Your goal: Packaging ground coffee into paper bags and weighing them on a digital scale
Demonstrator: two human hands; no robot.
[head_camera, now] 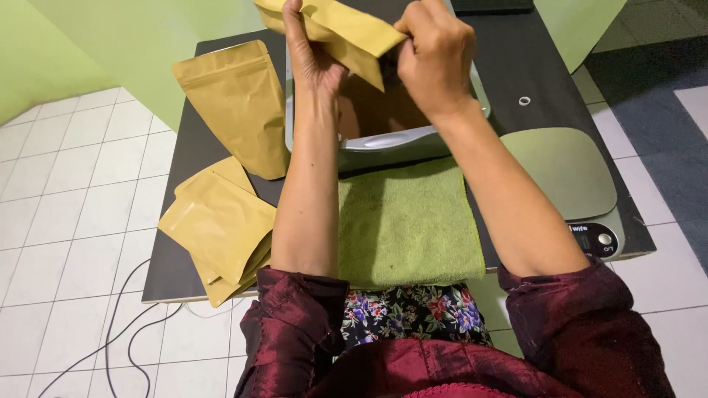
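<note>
- Both hands, left hand (313,51) and right hand (435,51), grip a flat tan paper pouch (343,29) above the shiny metal tray (413,140); its contents are hidden.
- More tan pouches (221,228) lie stacked on the dark table (531,66).

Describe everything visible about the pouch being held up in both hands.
The kraft pouch is a flat, tan, paper-look bag, raised above the metal tray at the table's far side. The left hand grips its left part; the right hand pinches its right edge. It tilts, one corner pointing down; its top is cut off.
</note>
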